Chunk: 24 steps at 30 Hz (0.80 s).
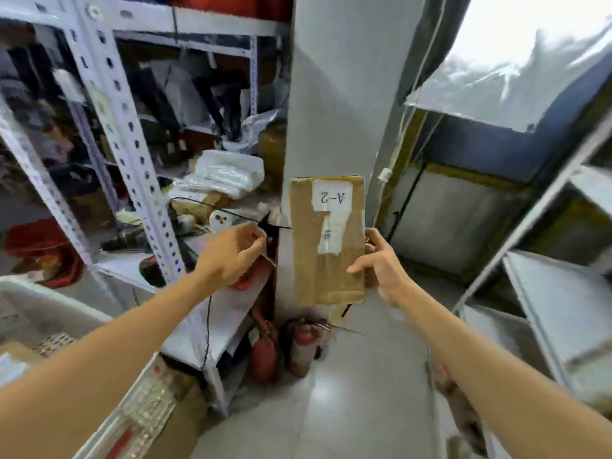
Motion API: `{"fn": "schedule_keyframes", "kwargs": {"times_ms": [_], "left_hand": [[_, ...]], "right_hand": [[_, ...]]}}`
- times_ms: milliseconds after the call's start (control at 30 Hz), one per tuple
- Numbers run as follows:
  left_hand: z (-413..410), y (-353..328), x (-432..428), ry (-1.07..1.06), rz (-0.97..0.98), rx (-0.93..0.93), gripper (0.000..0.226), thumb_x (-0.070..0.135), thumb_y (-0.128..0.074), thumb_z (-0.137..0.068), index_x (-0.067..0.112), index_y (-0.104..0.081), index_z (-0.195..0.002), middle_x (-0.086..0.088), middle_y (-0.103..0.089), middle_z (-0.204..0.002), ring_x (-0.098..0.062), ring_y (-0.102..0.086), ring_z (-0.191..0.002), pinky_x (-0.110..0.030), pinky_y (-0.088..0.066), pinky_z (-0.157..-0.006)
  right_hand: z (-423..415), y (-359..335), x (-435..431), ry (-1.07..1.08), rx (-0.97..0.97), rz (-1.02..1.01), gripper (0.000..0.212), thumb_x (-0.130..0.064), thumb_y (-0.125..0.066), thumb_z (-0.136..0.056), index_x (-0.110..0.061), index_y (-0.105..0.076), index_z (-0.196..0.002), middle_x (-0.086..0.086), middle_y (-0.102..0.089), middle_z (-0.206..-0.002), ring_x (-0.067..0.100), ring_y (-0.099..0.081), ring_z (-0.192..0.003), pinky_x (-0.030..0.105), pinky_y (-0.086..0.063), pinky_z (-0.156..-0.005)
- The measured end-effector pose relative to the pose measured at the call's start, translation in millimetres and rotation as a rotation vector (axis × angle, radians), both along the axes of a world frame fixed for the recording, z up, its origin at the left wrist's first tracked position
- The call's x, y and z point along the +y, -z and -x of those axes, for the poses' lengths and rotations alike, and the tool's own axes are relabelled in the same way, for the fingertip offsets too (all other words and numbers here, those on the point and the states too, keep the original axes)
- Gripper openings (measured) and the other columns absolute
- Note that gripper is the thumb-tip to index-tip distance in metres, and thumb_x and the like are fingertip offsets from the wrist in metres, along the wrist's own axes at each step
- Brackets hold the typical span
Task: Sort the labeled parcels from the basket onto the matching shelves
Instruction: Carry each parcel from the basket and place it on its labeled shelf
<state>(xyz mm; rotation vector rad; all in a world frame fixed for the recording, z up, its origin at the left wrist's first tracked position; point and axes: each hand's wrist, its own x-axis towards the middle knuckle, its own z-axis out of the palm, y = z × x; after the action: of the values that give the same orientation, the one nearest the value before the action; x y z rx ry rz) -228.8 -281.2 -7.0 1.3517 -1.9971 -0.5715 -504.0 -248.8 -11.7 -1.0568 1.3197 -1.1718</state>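
A flat brown cardboard parcel [326, 246] is held upright in front of a grey pillar. Its white label reads "A-2" upside down. My right hand [381, 265] grips the parcel's right edge, thumb on the front face. My left hand [233, 251] hovers a little to the left of the parcel with fingers loosely curled and holds nothing I can make out. The light basket [39, 303] shows at the lower left, with a taped parcel [15, 361] inside it.
A white perforated metal shelf rack [132, 154] full of clutter stands at the left. Another grey shelf unit [546, 293] stands at the right. Two red fire extinguishers [284, 349] sit on the floor at the pillar's [337, 94] foot. A black cable [207, 326] hangs from the left shelf.
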Motion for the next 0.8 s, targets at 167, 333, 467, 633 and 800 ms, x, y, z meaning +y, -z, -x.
{"fn": "schedule_keyframes", "kwargs": {"times_ms": [167, 333, 467, 633, 800], "left_hand": [[124, -23, -42, 0.249, 0.042, -0.204, 0.031, 0.042, -0.057, -0.088, 0.018, -0.062, -0.107, 0.002, -0.067, -0.093, -0.016, -0.063, -0.085, -0.03, -0.048, -0.075], [242, -41, -63, 0.426, 0.11, -0.258, 0.029, 0.042, -0.057, -0.089, 0.02, -0.062, -0.108, 0.002, -0.067, -0.095, -0.016, -0.062, -0.085, -0.035, -0.053, -0.078], [323, -56, -75, 0.552, 0.174, -0.335, 0.03, 0.045, -0.055, -0.09, 0.023, -0.06, -0.11, 0.003, -0.067, -0.096, -0.014, -0.062, -0.085, -0.035, -0.054, -0.077], [393, -67, -81, 0.626, 0.222, -0.351, 0.026, 0.046, -0.054, -0.09, 0.026, -0.06, -0.105, 0.005, -0.065, -0.096, -0.013, -0.061, -0.084, -0.031, -0.05, -0.073], [446, -81, -100, 0.698, 0.258, -0.367, 0.031, 0.048, -0.052, -0.091, 0.024, -0.06, -0.11, 0.004, -0.065, -0.099, -0.014, -0.061, -0.087, -0.033, -0.051, -0.076]], "right_hand": [[108, -17, 27, 0.257, 0.086, 0.039, 0.052, 0.014, -0.061, -0.064, -0.019, -0.053, -0.103, 0.022, -0.061, -0.105, 0.041, -0.059, -0.1, 0.061, -0.051, -0.087], [196, -24, 56, 0.447, 0.113, 0.054, 0.054, -0.001, -0.063, -0.061, -0.02, -0.049, -0.11, 0.02, -0.062, -0.109, 0.037, -0.061, -0.099, 0.058, -0.054, -0.085], [251, -31, 69, 0.575, 0.062, 0.091, 0.046, 0.003, -0.061, -0.075, -0.016, -0.049, -0.115, 0.01, -0.062, -0.109, 0.033, -0.061, -0.102, 0.044, -0.057, -0.073], [303, -41, 77, 0.697, 0.059, 0.109, 0.052, -0.007, -0.074, -0.074, -0.019, -0.05, -0.119, 0.009, -0.064, -0.113, 0.03, -0.064, -0.102, 0.038, -0.053, -0.067], [338, -56, 67, 0.776, 0.08, 0.121, 0.049, -0.012, -0.075, -0.072, -0.023, -0.052, -0.114, 0.007, -0.061, -0.117, 0.03, -0.062, -0.105, 0.038, -0.053, -0.062]]}}
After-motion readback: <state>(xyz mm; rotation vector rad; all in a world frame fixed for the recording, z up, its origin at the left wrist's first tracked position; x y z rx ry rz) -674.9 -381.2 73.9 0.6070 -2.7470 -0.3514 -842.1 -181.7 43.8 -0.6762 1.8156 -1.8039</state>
